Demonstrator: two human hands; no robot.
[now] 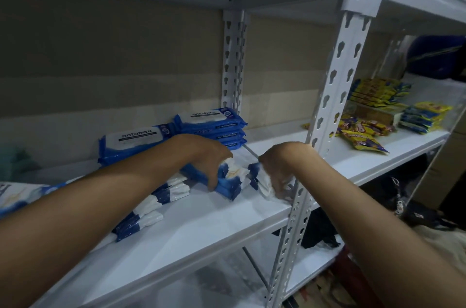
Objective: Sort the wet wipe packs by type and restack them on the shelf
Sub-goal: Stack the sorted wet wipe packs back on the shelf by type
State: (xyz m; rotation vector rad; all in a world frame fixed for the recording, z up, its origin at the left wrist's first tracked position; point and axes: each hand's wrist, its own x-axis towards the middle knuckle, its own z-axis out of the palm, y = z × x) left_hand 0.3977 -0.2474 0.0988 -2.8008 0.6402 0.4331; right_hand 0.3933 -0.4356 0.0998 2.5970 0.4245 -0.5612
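My left hand [210, 159] grips a small stack of blue-and-white wipe packs [230, 180] on the white shelf [201, 227]. Just to its right, my right hand [277, 169] holds another blue-and-white pack [261, 179] by its end, near the front upright. A row of the same small packs [151, 207] lies under my left forearm. Behind them stand two stacks of larger blue "antabax" packs, one at left [133, 141] and one at the back [211, 128].
A white slotted upright [335, 96] stands right beside my right hand. Past it, yellow snack packets [363, 133] and stacked yellow-blue packets [423, 117] lie on the neighbouring shelf. More wipe packs [15, 196] sit at the far left. Dark bags lie below at right.
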